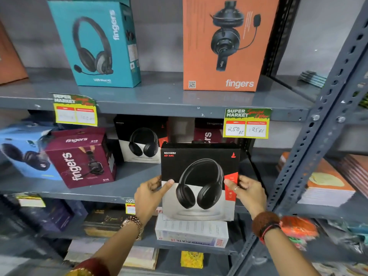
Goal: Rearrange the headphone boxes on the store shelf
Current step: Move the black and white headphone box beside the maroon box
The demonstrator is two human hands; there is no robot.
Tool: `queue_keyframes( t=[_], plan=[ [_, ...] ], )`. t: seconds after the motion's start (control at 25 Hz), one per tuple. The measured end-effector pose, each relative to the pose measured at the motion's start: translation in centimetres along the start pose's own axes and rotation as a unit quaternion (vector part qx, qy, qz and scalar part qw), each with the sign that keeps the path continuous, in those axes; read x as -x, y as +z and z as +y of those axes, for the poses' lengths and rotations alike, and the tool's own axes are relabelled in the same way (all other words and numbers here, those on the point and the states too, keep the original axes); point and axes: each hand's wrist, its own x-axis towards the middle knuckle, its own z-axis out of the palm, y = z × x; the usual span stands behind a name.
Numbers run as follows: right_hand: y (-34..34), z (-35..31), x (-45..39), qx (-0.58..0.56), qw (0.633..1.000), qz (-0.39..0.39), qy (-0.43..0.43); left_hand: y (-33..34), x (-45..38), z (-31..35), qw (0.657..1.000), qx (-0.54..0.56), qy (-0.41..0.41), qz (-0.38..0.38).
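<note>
A black-and-white Rockerz headphone box (199, 168) is held upright in front of the middle shelf (129, 176). My left hand (152, 193) grips its left edge and my right hand (249, 191) grips its right edge. Behind it on the middle shelf stand a matching black-and-white box (141, 140), a maroon Fingers box (81, 156), a blue box (22, 150) at the far left, and another maroon box (207, 132), partly hidden. On the upper shelf (159, 96) stand a teal Fingers box (95, 42) and an orange Fingers box (225, 42).
Yellow price tags (247, 124) hang from the upper shelf's front edge. A perforated grey upright (310, 140) rises at the right, with stacked books (326, 184) beyond it. Lower shelves hold a white box (191, 232) and other packages.
</note>
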Motion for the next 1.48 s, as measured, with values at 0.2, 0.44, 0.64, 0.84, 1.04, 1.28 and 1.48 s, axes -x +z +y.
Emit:
queue_keyframes(
  t=[0.2,0.44,0.64,0.84,1.04,1.28,1.48],
  plan=[
    [4.6,-1.8,0.7,-0.013,0.997,-0.04,-0.06,-4.2,0.6,-1.0,0.999,0.01,0.008,0.034],
    [12.8,-3.6,1.1,-0.081,0.992,-0.081,-0.061,-9.5,-3.9,-5.3,0.998,0.045,-0.008,0.032],
    [17.4,-4.5,0.4,-0.132,0.989,-0.063,-0.027,-10.6,-8.9,-7.8,0.995,0.091,-0.039,0.0],
    [20.9,-5.4,-2.0,-0.166,0.985,-0.038,-0.015,-10.4,-14.5,-10.6,0.994,0.091,-0.048,-0.021],
    [23.3,-5.0,-4.2,-0.173,0.985,-0.013,-0.006,-10.6,-15.7,-8.8,0.99,0.125,-0.067,-0.016],
    [24.5,-4.5,-4.2,-0.18,0.983,0.018,0.018,-11.0,-15.0,-9.2,0.988,0.124,-0.082,-0.039],
    [27.0,-3.0,-0.2,-0.147,0.974,0.098,0.141,-13.0,-12.9,-12.1,0.98,0.155,-0.102,-0.073]
  ],
)
